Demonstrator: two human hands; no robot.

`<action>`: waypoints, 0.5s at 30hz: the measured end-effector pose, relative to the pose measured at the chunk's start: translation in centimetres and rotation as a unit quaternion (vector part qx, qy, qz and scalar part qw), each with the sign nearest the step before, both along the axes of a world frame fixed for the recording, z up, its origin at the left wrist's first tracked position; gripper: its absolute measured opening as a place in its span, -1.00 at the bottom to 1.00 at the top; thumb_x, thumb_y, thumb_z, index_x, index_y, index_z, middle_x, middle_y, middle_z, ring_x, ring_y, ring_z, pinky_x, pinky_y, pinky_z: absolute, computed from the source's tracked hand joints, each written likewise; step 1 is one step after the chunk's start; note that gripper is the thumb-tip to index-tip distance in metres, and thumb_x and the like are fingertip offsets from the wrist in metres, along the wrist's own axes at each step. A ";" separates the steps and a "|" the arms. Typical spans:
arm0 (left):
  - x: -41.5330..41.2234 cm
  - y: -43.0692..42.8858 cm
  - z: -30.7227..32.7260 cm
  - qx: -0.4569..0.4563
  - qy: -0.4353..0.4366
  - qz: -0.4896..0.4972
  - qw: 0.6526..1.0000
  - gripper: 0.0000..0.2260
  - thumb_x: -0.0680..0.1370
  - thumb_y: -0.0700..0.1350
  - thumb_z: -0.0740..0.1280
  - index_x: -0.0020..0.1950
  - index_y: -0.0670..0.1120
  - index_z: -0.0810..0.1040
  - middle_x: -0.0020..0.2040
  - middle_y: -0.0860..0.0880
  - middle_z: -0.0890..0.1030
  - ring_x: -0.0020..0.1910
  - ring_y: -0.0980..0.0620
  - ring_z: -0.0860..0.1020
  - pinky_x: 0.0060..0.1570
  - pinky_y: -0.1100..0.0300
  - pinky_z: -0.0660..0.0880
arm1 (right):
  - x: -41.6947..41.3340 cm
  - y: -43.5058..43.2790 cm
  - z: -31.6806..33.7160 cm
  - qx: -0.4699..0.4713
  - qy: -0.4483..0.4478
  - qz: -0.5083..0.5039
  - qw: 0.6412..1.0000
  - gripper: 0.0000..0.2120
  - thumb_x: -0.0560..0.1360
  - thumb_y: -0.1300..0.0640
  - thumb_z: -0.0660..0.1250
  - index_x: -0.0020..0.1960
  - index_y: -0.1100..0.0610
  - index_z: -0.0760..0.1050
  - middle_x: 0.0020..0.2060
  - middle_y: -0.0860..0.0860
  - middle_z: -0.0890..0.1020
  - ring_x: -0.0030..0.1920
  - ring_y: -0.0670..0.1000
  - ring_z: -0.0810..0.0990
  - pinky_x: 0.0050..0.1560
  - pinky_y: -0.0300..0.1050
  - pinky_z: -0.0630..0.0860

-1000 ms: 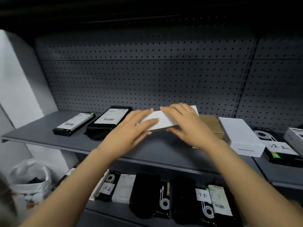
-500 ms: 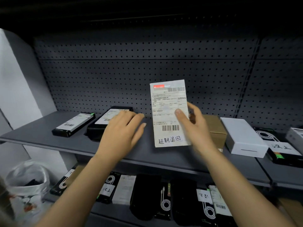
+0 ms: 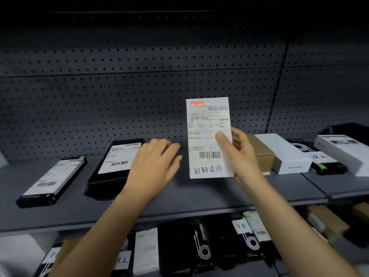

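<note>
Label (image 3: 205, 136) print blurred, probably unreadable.

Grey shelf (image 3: 60, 214) with pegboard back (image 3: 119, 96). Left: slim black box (image 3: 53, 181), black labelled pack (image 3: 111, 172). Right: brown carton (image 3: 261, 154), white box (image 3: 287, 154). Near, lower tier: cable packs (image 3: 203, 250).

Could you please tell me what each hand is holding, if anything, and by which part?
The right hand holds the white labelled package upright by its right edge, thumb on the front. The left hand holds nothing.
</note>
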State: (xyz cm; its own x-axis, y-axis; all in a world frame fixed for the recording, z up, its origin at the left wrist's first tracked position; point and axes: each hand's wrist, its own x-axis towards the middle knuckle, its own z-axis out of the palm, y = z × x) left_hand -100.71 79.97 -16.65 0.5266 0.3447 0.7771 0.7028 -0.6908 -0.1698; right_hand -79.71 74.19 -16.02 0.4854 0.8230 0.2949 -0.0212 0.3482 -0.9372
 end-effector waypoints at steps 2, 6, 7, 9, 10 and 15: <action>-0.4 0.6 -0.1 -0.008 0.008 -0.022 1.000 -0.78 0.54 -0.05 0.30 0.08 -0.15 0.60 -0.12 -0.09 0.55 -0.18 -0.13 0.51 -0.24 0.01 0.45 | -0.7 -0.1 -0.1 -0.002 -0.003 -0.016 1.000 -0.62 0.50 0.05 0.42 0.27 0.07 0.45 0.04 0.00 0.67 0.08 0.04 0.66 0.09 -0.02 0.61; -0.8 1.8 0.2 -0.025 0.012 -0.057 0.998 -0.77 0.54 -0.04 0.30 0.10 -0.13 0.59 -0.11 -0.07 0.56 -0.16 -0.13 0.51 -0.21 0.02 0.45 | -1.8 -0.7 -0.3 -0.007 -0.012 -0.055 0.998 -0.66 0.48 0.02 0.44 0.21 -0.01 0.46 0.07 0.02 0.67 0.09 0.05 0.66 0.15 0.07 0.59; -0.8 1.9 0.2 -0.027 0.011 -0.066 0.997 -0.77 0.54 -0.04 0.30 0.10 -0.13 0.59 -0.11 -0.07 0.56 -0.16 -0.12 0.51 -0.20 0.02 0.44 | -1.9 -0.9 -0.4 -0.008 -0.017 -0.065 0.998 -0.62 0.45 -0.02 0.46 0.22 0.00 0.47 0.09 0.03 0.67 0.11 0.05 0.65 0.18 0.13 0.57; -0.4 2.0 0.2 -0.032 0.004 -0.084 0.996 -0.77 0.54 -0.03 0.30 0.11 -0.12 0.59 -0.10 -0.05 0.56 -0.14 -0.11 0.50 -0.17 0.03 0.43 | -2.0 -1.6 -0.5 -0.009 -0.014 -0.083 0.996 -0.47 0.37 -0.11 0.48 0.26 0.03 0.46 0.10 0.04 0.67 0.13 0.07 0.64 0.20 0.19 0.54; -0.2 1.9 0.1 -0.036 0.000 -0.093 0.995 -0.77 0.54 -0.03 0.30 0.10 -0.11 0.59 -0.10 -0.05 0.56 -0.14 -0.10 0.50 -0.16 0.04 0.42 | -2.0 -2.0 -0.5 -0.007 -0.013 -0.091 0.996 -0.43 0.34 -0.14 0.49 0.28 0.04 0.46 0.10 0.04 0.67 0.13 0.08 0.64 0.20 0.20 0.54; 2.2 0.7 -0.3 -0.048 -0.002 -0.138 0.989 -0.78 0.52 -0.03 0.30 0.09 -0.10 0.59 -0.10 -0.03 0.56 -0.13 -0.09 0.51 -0.14 0.04 0.43 | -0.8 -5.2 -0.9 -0.016 -0.027 -0.141 0.990 -0.47 0.36 -0.17 0.51 0.25 -0.03 0.49 0.13 0.02 0.66 0.16 0.07 0.62 0.21 0.17 0.53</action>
State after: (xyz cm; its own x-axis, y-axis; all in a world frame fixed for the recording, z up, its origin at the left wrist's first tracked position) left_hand -98.47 80.71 -16.98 0.6080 0.2599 0.7502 0.4849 -0.8698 -0.0916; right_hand -80.50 68.97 -16.88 0.6817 0.6664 0.3019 0.1223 0.3030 -0.9451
